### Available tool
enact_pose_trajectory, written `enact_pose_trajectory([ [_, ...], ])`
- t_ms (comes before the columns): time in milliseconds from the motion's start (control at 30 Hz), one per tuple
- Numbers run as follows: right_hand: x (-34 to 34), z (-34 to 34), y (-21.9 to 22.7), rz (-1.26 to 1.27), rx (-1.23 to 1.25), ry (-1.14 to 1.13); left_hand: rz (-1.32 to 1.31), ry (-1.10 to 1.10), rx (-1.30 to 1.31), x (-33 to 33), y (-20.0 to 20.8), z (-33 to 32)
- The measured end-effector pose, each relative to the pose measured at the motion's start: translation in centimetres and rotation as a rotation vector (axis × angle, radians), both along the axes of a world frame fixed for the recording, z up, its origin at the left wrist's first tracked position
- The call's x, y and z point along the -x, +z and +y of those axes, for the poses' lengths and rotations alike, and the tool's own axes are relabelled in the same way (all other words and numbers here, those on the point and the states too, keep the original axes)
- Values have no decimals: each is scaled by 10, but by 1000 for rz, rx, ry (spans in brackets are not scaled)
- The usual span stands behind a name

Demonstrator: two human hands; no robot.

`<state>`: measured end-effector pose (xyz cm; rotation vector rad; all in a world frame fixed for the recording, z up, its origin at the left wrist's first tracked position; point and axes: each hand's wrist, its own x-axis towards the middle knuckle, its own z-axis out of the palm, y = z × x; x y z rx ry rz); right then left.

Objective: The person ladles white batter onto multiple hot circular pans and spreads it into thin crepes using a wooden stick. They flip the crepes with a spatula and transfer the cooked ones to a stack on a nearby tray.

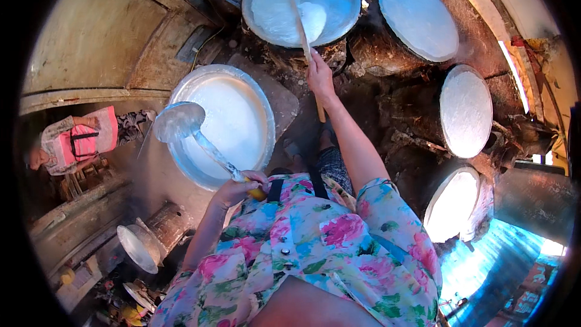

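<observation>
My left hand (242, 189) is closed around the handle of a big metal ladle (180, 121) near my waist. Its shallow round head is held over the left rim of a wide metal basin (266, 100) with milky white liquid (227, 112) inside. Stretched forward, my right hand (319, 79) grips a long wooden stick (299, 21). The stick's far end reaches over a large round pan (247, 15) of white liquid, by a bright white patch; I cannot tell how deep it dips. Its near end sticks out below my hand.
Further round pans of white stuff sit on sooty stoves to the right: one at far right (417, 18), one mid right (466, 112), one nearer (451, 206). A person (91, 136) in a pink apron is at the left. A small pan (138, 248) stands lower left.
</observation>
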<state>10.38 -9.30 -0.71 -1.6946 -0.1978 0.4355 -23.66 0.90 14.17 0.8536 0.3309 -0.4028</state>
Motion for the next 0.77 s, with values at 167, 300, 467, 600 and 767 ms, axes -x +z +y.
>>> enact_pose_trajectory([
  [167,-6,-12,37,26,50,-20,44,-83,-81,-1,-11,-3],
  [300,16,-22,5,-96,56,215,160,-46,-84,-10,-7,-7],
  [467,-28,-62,35,172,39,32,141,-97,-195,-18,-13,-1],
  [600,-11,-74,27,-643,574,263,128,-122,-209,-37,-12,4],
  [767,-62,-106,10,-545,744,155,155,-169,-207,-39,-25,9],
])
